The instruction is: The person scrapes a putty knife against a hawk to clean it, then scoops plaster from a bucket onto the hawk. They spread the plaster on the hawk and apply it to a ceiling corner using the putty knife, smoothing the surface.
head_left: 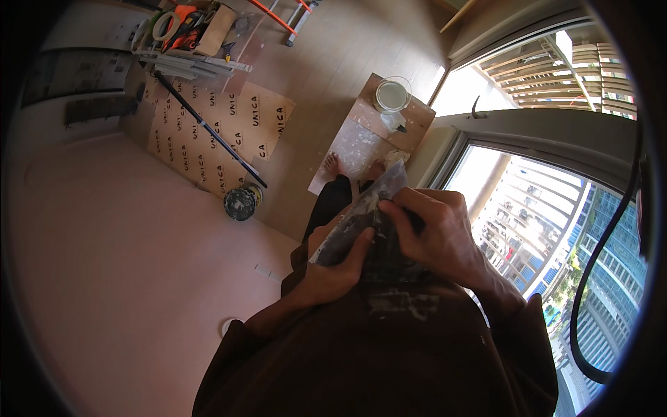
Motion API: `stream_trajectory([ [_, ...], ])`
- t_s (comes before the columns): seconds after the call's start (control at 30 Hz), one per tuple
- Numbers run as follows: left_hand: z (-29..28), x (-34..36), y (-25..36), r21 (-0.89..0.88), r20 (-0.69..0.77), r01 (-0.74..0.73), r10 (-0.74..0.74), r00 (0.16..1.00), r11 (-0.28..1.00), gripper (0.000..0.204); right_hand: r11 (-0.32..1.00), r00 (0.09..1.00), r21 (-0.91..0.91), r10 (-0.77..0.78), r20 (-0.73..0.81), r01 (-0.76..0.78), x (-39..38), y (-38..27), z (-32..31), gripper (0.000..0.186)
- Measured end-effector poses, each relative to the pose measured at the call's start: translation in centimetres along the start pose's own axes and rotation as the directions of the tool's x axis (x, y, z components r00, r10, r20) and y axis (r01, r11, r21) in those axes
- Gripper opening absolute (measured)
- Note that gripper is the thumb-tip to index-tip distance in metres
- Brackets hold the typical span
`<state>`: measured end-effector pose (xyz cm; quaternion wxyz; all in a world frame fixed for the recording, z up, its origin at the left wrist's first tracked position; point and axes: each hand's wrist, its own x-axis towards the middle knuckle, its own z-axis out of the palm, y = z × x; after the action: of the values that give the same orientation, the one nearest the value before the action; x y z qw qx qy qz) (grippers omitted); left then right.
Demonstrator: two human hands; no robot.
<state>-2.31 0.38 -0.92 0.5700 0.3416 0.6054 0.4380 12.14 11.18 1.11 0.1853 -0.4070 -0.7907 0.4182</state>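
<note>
My left hand (337, 267) grips a long, flat, greyish blade-like object (360, 205) smeared with white residue, thumb lying along its face, held diagonally in front of my dark top. My right hand (438, 233) has its fingers bent and pinched at the object's upper part; whether it also holds something small there I cannot make out. Beyond them my bare feet stand on a paint-spattered board (344, 139), with a bucket of pale liquid (392, 95) on it.
Printed protective sheeting (177, 142) lies at left with a long pole (208, 128) and stained bucket (240, 203). Tools (198, 35) are piled behind; a ladder (292, 28) stands at top. Glazed openings (521, 215) are at right, with a hanging dark cable (590, 278).
</note>
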Motion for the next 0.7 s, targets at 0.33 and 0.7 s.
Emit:
stream_trajectory([
  [0.33, -0.3, 0.4, 0.0, -0.033, -0.003, -0.01, 0.009, 1.0, 0.999, 0.029, 0.998, 0.997, -0.029, -0.063, 0.048, 0.064, 0.7, 0.2, -0.1, 0.018],
  [0.7, -0.7, 0.4, 1.0, -0.096, -0.024, 0.144, -0.147, 0.989, 0.985, 0.029, 0.994, 0.994, -0.025, -0.103, 0.037, 0.104, 0.8, -0.3, -0.5, 0.014],
])
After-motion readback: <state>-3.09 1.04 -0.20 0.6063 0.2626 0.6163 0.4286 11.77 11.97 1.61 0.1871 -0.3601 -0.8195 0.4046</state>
